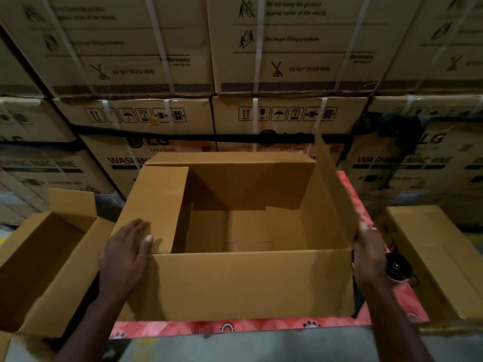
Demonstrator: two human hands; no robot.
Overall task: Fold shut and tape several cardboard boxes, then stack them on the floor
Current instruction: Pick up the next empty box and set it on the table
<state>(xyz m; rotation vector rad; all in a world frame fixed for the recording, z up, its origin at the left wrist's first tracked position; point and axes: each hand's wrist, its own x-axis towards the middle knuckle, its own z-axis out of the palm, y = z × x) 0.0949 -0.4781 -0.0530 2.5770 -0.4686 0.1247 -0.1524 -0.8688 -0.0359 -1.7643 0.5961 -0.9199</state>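
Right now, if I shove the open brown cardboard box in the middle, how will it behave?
Probably light: the open brown cardboard box looks empty inside, so it should slide easily on the red patterned surface. Its walls may flex, since the upright right flap is unfolded and the top is open.

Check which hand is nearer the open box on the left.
Left: left hand rests on the folded-in flap, beside that open box; right hand grips the upright flap opposite.
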